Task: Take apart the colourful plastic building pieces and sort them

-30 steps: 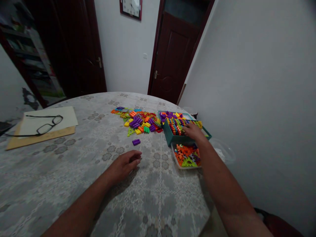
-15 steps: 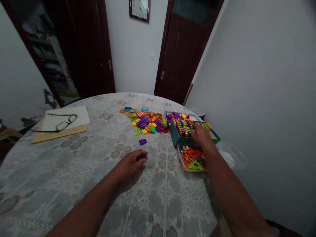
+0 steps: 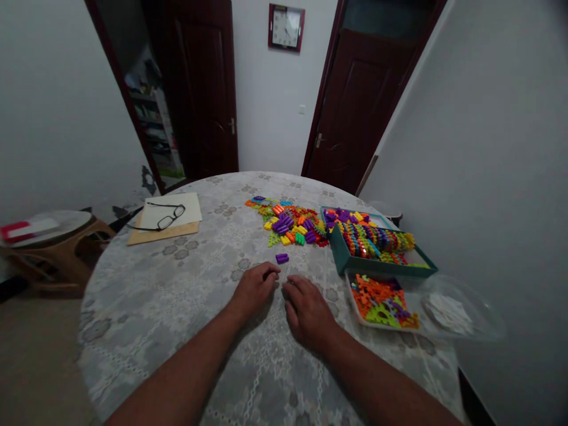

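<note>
Left hand (image 3: 255, 291) and right hand (image 3: 309, 310), centre frame: cannot tell either grip's state; nearby purple block (image 3: 282, 258) suits a light sideways pinch.

Left hand (image 3: 255, 290): palm and finger undersides hidden, can't tell if it grips anything. Right hand (image 3: 309, 313): same, palm-down, fingertips' far side not visible. Both forearms cut by bottom edge; table (image 3: 146, 302) too. Pile (image 3: 293, 225): lower pieces buried, no count possible. Box (image 3: 355, 262): floor mostly covered. Tub (image 3: 377, 325): bottom layer hidden. White stuff (image 3: 450, 312) at the clear lid (image 3: 483, 322): unidentifiable. Shelf (image 3: 153, 124): items dim, blurred. Stool (image 3: 86, 254): cropped left. Clock (image 3: 286, 26): numerals too small.
</note>
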The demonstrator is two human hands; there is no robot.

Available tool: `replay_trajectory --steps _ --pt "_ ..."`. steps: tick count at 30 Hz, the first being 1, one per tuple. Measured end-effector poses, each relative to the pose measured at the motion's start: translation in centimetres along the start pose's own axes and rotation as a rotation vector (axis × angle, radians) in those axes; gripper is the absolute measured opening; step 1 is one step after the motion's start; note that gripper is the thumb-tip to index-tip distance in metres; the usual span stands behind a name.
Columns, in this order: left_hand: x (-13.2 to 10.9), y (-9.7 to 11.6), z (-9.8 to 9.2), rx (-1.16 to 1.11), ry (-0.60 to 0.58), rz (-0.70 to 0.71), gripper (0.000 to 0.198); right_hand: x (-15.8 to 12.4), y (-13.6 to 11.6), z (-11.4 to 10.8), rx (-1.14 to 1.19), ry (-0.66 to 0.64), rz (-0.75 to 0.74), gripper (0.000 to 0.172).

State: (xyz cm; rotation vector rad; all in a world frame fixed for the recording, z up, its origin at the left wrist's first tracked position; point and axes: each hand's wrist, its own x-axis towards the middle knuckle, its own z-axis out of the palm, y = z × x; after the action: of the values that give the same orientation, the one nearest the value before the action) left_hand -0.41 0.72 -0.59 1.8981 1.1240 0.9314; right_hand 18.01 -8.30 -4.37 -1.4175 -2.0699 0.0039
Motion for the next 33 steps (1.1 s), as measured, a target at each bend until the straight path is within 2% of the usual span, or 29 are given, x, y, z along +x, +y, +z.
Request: replay_trajectory --steps 4,17,20,23,26,29,31,33 --pt "0.3 -0.2 -0.3 0.03 0.094 -0.02 0.026 -0.1 0.7 -0.4 -0.001 -0.012 -0.011 0.036" --pt "0.0 -0.2 0.1 0.033 0.204 -0.059 0.025 -0.4 1.7 -0.4 0.065 0.005 -0.035 0.04" --pt "-0.1 -0.4 0.2 0.01 0.23 -0.068 0.031 -0.5 1.8 -0.2 0.069 0.03 -0.043 0.042" --pt "1.0 -1.0 -0.3 0.049 0.253 -0.037 0.038 -0.8 1.8 0.2 0.086 0.056 -0.049 0.044" --pt "4.3 -2.0 -1.9 0.175 0.246 0.055 0.045 -1.1 1.9 0.7 0.091 0.075 -0.038 0.049" --pt "10.0 -3.3 -4.2 0.346 0.272 0.169 0.051 -1.4 2.0 1.1 0.069 0.077 -0.03 0.054" --pt "14.5 -4.2 -5.4 0.448 0.312 0.157 0.053 -1.6 2.4 1.5 0.045 0.096 -0.045 0.055" --pt "19.1 -5.0 -6.2 0.559 0.318 0.081 0.055 -1.8 3.1 1.9 0.006 0.135 -0.1 0.056"
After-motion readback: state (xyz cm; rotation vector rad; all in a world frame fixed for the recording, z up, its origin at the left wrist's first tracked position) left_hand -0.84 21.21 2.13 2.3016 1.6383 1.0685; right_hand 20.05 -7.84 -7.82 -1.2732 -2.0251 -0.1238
